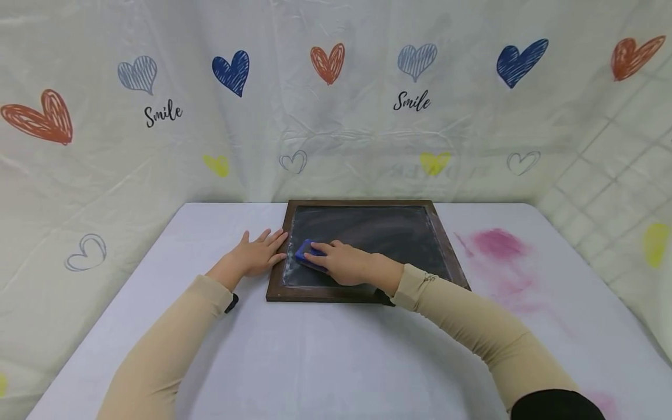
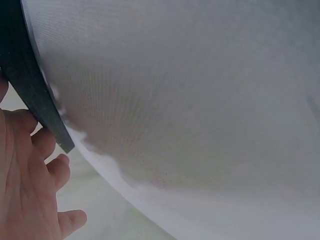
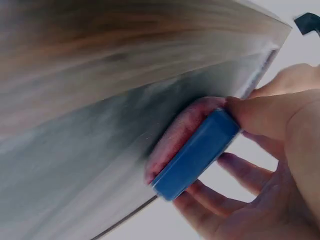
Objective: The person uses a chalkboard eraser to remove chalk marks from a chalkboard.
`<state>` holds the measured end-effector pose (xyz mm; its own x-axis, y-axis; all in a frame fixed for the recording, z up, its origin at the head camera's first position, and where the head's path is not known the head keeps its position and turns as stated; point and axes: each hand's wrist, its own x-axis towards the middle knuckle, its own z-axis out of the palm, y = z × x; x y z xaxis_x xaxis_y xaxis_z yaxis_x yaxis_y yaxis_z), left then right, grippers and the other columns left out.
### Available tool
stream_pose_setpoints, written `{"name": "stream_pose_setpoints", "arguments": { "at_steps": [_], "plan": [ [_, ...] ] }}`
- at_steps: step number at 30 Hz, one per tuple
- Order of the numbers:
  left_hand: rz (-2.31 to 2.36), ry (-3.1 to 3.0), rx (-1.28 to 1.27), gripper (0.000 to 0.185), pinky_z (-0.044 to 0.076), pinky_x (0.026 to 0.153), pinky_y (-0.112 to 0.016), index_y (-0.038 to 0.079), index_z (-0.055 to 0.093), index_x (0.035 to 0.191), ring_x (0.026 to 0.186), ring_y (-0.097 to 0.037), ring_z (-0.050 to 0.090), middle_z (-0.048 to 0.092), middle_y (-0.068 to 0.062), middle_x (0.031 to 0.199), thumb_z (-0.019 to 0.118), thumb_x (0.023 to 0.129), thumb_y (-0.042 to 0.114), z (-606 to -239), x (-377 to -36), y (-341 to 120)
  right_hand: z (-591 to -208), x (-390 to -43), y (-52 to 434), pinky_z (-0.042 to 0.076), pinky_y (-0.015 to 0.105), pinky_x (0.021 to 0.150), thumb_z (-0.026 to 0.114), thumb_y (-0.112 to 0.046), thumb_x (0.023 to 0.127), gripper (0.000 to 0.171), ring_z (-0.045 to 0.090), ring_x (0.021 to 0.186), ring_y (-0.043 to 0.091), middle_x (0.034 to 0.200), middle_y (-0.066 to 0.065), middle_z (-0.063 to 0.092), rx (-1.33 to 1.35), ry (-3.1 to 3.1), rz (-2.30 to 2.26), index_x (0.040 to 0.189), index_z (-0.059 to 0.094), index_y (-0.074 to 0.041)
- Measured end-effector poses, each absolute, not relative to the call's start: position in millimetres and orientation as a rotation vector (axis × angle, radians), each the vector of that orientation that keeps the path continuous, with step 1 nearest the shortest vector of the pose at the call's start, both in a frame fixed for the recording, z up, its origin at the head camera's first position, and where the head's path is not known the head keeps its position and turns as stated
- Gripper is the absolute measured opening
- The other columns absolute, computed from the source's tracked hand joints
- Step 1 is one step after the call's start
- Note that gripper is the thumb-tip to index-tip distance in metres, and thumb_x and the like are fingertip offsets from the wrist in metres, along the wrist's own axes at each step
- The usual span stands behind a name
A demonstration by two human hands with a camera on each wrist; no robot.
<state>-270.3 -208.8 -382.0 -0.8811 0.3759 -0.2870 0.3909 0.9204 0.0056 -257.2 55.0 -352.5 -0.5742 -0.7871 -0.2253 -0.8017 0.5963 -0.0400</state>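
Blue plastic-backed eraser with pink felt [image 1: 306, 252]: near-left corner of dark wood-framed chalkboard [image 1: 367, 230], grasped by right hand [image 1: 343, 262]; left hand [image 1: 257, 254] flat, fingers straight, on white table [image 1: 315, 361], fingertips touching frame's left edge.

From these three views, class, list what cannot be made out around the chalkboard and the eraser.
- Chalkboard near right corner, head view: hidden by the right hand.
- Eraser, head view: mostly covered by the fingers.
- Left hand, left wrist view: cut off by the edge.
- Board surface, right wrist view: blurred.
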Motion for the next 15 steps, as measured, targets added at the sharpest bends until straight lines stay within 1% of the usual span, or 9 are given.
{"name": "stream_pose_setpoints", "arguments": {
  "at_steps": [2,3,7,9,12,14,15],
  "plan": [
    [-0.069,2.797,0.572,0.067,0.005,0.116,-0.072,0.009,0.013,0.166,0.155,-0.037,0.013,0.012,-0.010,0.171,0.029,0.113,0.046,-381.7,-271.4,-207.5,-352.2,-257.4,57.3,0.045,0.052,0.108,0.058,-0.016,0.107,0.060,0.046,0.138,0.044,0.166,0.015,0.027,-1.346,2.603,0.103,0.162,0.034,-0.017],
    [-0.067,2.800,0.574,0.067,0.005,0.116,-0.072,0.009,0.013,0.166,0.155,-0.037,0.013,0.013,-0.011,0.171,0.029,0.112,0.046,-381.4,-271.7,-206.9,-351.7,-259.5,60.2,0.044,0.052,0.109,0.058,-0.015,0.106,0.060,0.045,0.138,0.044,0.166,0.015,0.027,-1.345,2.602,0.097,0.162,0.034,-0.017],
    [-0.090,2.808,0.568,0.067,0.005,0.116,-0.072,0.010,0.013,0.166,0.155,-0.036,0.013,0.012,-0.010,0.171,0.029,0.112,0.047,-380.6,-272.7,-206.4,-348.2,-276.0,77.1,0.034,0.055,0.115,0.058,-0.011,0.106,0.062,0.039,0.141,0.049,0.167,0.016,0.024,-1.267,2.597,-0.014,0.162,0.033,-0.016],
    [-0.091,2.811,0.567,0.067,0.005,0.116,-0.072,0.010,0.013,0.166,0.155,-0.036,0.013,0.012,-0.010,0.171,0.030,0.112,0.047,-380.4,-272.9,-206.9,-346.6,-286.1,89.4,0.031,0.057,0.116,0.058,-0.009,0.105,0.063,0.037,0.142,0.051,0.167,0.018,0.023,-1.203,2.612,-0.057,0.162,0.032,-0.014],
    [-0.078,2.800,0.566,0.068,0.005,0.116,-0.072,0.009,0.013,0.166,0.155,-0.036,0.013,0.012,-0.011,0.171,0.031,0.112,0.047,-380.5,-271.8,-207.6,-347.8,-302.1,112.5,0.034,0.058,0.114,0.059,-0.006,0.104,0.063,0.038,0.140,0.053,0.166,0.022,0.023,-1.124,2.655,-0.113,0.161,0.033,-0.009],
    [-0.068,2.791,0.568,0.068,0.005,0.116,-0.072,0.009,0.013,0.166,0.155,-0.037,0.013,0.012,-0.011,0.171,0.031,0.112,0.047,-381.0,-271.2,-207.9,-349.8,-311.9,130.2,0.040,0.056,0.109,0.059,-0.006,0.103,0.062,0.043,0.136,0.053,0.164,0.025,0.025,-1.077,2.688,-0.142,0.160,0.034,-0.006],
    [-0.070,2.789,0.571,0.068,0.006,0.116,-0.073,0.009,0.013,0.166,0.155,-0.037,0.013,0.012,-0.011,0.171,0.032,0.112,0.047,-381.3,-271.0,-207.9,-351.0,-316.6,139.6,0.042,0.056,0.108,0.059,-0.006,0.103,0.062,0.044,0.135,0.053,0.164,0.027,0.025,-1.052,2.703,-0.153,0.159,0.034,-0.005]
  ]
}}
